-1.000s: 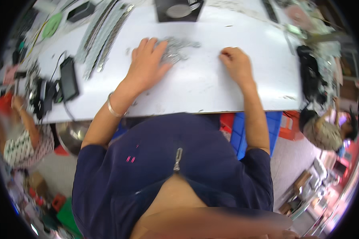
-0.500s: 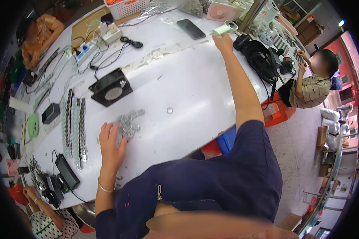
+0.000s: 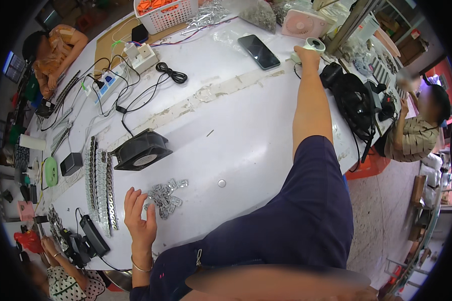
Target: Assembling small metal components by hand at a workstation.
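- White worktable (image 3: pixel 241 135), scuffed along a taped seam; co-workers seated at left and right edges of view.
- Right hand (image 3: pixel 309 56): arm outstretched, hand at a pale cylindrical device (image 3: pixel 315 44) with a dark round end, on the table's far right. Fingertips hidden; cannot tell whether it is gripped.
- Left hand (image 3: pixel 141 220): fingers loosely spread, nothing held, just beside a heap of silver metal pieces (image 3: pixel 163 198). Contact with the heap unclear.
- Handling, my judgement: wrap the whole hand round the device's body rather than pinch its end; raise it before drawing it sideways. Left hand best kept light, so the heap is not scattered.
- Obstacles: black strapped bag (image 3: pixel 349 100) just right of the forearm, could snag; phone (image 3: pixel 259 51) near the device on its left; pink fan (image 3: pixel 302 23) behind.
- Elsewhere: small round disc (image 3: pixel 222 183) right of the heap; black boxed fan (image 3: pixel 143 150) beyond the heap; metal strips (image 3: pixel 100 190) side by side to its left; coiled black cable (image 3: pixel 172 74) farther back.
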`<action>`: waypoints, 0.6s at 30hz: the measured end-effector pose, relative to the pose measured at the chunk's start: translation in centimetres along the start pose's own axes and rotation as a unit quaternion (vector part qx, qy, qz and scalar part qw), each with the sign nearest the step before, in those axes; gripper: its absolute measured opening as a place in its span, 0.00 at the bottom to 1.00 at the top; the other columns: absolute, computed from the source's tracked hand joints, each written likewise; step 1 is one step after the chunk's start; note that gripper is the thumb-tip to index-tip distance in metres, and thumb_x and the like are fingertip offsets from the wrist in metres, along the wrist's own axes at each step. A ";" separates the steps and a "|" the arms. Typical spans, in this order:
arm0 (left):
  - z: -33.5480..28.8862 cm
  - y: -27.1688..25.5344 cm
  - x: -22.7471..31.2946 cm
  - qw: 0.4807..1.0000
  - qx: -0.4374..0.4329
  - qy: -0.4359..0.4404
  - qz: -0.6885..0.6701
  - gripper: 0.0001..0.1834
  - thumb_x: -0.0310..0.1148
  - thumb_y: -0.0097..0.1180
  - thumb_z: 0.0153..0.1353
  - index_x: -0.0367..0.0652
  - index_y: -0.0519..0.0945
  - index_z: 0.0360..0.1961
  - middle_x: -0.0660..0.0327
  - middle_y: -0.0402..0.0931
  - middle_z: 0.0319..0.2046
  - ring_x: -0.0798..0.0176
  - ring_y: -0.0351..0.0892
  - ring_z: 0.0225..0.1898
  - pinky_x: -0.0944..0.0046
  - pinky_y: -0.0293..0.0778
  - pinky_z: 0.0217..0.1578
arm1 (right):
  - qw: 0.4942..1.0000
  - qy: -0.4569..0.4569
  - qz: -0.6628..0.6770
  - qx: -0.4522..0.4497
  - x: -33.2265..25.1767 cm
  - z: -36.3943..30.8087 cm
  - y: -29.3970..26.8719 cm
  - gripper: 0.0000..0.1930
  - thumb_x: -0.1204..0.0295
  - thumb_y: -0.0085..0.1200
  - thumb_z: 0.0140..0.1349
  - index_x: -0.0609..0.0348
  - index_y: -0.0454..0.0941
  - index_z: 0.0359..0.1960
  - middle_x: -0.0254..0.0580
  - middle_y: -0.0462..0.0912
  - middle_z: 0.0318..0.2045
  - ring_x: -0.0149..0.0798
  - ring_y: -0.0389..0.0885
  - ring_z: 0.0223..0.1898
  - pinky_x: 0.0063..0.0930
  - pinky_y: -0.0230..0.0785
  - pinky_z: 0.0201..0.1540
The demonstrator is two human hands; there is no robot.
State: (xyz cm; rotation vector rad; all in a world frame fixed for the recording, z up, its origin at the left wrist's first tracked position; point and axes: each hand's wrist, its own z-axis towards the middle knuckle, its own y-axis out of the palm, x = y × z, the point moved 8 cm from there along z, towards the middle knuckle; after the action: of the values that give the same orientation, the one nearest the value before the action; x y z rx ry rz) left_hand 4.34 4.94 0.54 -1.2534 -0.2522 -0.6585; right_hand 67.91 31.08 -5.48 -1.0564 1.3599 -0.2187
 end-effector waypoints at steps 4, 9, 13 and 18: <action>1.6 0.3 0.8 0.999 0.009 0.028 -0.031 0.13 0.19 0.57 0.51 0.34 0.78 0.41 0.48 0.75 0.46 0.41 0.70 0.57 0.51 0.66 0.56 | 0.971 0.015 0.238 0.030 1.8 3.2 2.2 0.33 0.63 0.68 0.38 0.67 0.73 0.47 0.45 0.79 0.40 0.36 0.79 0.37 0.31 0.71 0.39; 1.9 0.8 2.7 0.996 0.001 0.069 -0.052 0.13 0.19 0.58 0.50 0.34 0.79 0.39 0.49 0.76 0.45 0.43 0.71 0.56 0.52 0.67 0.55 | 0.903 -0.107 0.415 -0.039 3.7 -1.5 1.1 0.25 0.69 0.67 0.42 0.67 0.74 0.42 0.46 0.79 0.37 0.35 0.79 0.32 0.29 0.72 0.34; 1.2 0.8 2.5 0.993 0.002 0.086 -0.081 0.12 0.19 0.58 0.50 0.35 0.79 0.39 0.49 0.76 0.45 0.43 0.72 0.55 0.53 0.68 0.54 | 0.801 -0.280 0.516 -0.118 0.6 -14.7 -3.1 0.25 0.73 0.62 0.48 0.68 0.68 0.48 0.45 0.79 0.36 0.34 0.80 0.33 0.28 0.72 0.33; 0.5 0.8 3.2 0.987 -0.002 0.117 -0.112 0.12 0.19 0.59 0.50 0.35 0.79 0.39 0.49 0.76 0.45 0.44 0.72 0.54 0.54 0.69 0.54 | 0.736 -0.300 0.549 -0.259 0.1 -26.2 -6.1 0.23 0.76 0.56 0.52 0.65 0.66 0.51 0.45 0.78 0.38 0.36 0.81 0.35 0.28 0.73 0.35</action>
State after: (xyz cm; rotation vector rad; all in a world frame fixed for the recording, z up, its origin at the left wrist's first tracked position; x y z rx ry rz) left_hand 7.44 4.53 1.74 -1.1493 -0.1985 -0.9926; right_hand 48.02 14.93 2.63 -0.4873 1.2252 1.3477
